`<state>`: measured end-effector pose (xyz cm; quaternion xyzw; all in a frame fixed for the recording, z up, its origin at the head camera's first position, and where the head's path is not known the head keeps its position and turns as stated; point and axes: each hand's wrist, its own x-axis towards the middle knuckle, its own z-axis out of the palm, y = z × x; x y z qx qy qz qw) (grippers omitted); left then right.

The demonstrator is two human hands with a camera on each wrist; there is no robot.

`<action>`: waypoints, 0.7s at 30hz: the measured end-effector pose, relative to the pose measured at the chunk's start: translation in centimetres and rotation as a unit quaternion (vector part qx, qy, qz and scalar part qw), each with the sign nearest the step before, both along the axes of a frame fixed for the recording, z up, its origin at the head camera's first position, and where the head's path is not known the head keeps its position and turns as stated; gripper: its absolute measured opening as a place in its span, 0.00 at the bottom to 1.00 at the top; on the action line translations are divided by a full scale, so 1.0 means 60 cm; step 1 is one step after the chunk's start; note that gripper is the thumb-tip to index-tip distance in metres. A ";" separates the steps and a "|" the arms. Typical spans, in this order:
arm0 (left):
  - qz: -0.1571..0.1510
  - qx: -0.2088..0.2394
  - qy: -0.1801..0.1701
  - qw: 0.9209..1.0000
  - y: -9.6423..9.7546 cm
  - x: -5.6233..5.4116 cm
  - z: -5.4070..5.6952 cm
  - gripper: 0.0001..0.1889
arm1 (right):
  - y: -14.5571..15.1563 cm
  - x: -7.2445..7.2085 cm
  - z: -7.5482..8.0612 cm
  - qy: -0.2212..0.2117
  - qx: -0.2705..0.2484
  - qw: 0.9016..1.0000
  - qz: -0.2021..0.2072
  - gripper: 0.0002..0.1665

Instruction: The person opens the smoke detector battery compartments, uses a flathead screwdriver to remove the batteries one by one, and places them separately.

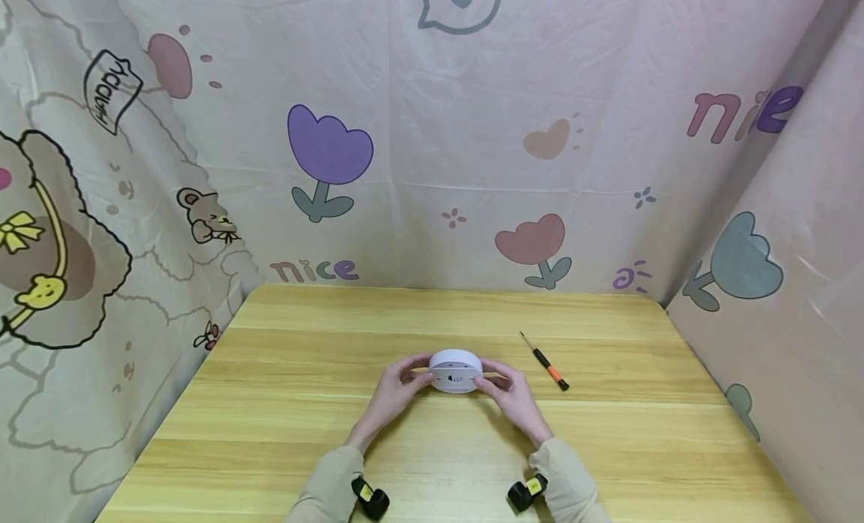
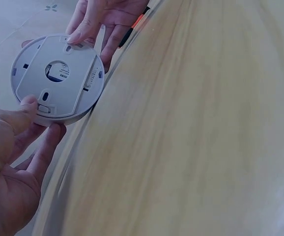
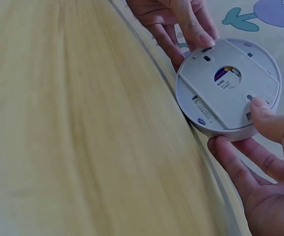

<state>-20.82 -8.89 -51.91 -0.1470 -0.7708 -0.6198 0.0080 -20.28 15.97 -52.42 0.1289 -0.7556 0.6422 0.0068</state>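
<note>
White disc (image 1: pixel 456 369); plate (image 1: pixel 466 380) faces person (image 1: pixel 327 485), running left-right

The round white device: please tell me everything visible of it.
The device is a shallow, plastic-looking white disc. A flat plate with small slots spans one face; its round central hole shows a printed label. That face tilts toward the head camera. The left hand and right hand pinch opposite edges; whether it touches the table is unclear.

The near edge of the surface (image 1: pixel 445 463) and both sleeves (image 1: pixel 327 482) are cut off below in the head view. The plate (image 3: pixel 225 104) of the white disc (image 1: pixel 455 360) partly covers a label (image 3: pixel 228 81), its print too small to read. In the left wrist view, the right hand (image 1: pixel 514 397) hides part of the screwdriver (image 1: pixel 547 365).
</note>
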 end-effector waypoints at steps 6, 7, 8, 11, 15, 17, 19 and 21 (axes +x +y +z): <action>0.001 -0.002 0.009 1.000 0.001 0.000 0.001 0.21 | 0.001 0.000 -0.001 0.009 0.006 1.000 0.002 0.25; 0.001 -0.005 0.011 1.000 0.002 0.000 0.001 0.21 | 0.001 0.000 -0.002 0.011 0.005 1.000 0.002 0.25; 0.001 -0.007 0.014 1.000 0.002 0.000 0.001 0.21 | 0.001 0.000 -0.002 0.011 0.006 1.000 0.001 0.24; 0.000 -0.009 0.022 1.000 0.004 -0.001 0.000 0.20 | 0.001 0.000 -0.003 0.013 0.005 1.000 -0.001 0.24; -0.001 -0.006 0.022 1.000 0.006 -0.002 -0.001 0.20 | 0.001 0.000 -0.002 0.013 0.001 1.000 -0.001 0.24; -0.001 -0.007 0.022 1.000 0.007 -0.002 -0.001 0.19 | 0.001 0.000 -0.002 0.008 0.003 1.000 -0.005 0.24; -0.001 -0.009 0.023 1.000 0.007 -0.003 -0.003 0.19 | 0.000 -0.001 -0.002 0.003 0.003 1.000 -0.008 0.24; 0.000 -0.012 0.025 1.000 0.007 -0.002 -0.002 0.20 | 0.000 -0.001 -0.002 -0.003 0.003 1.000 -0.011 0.24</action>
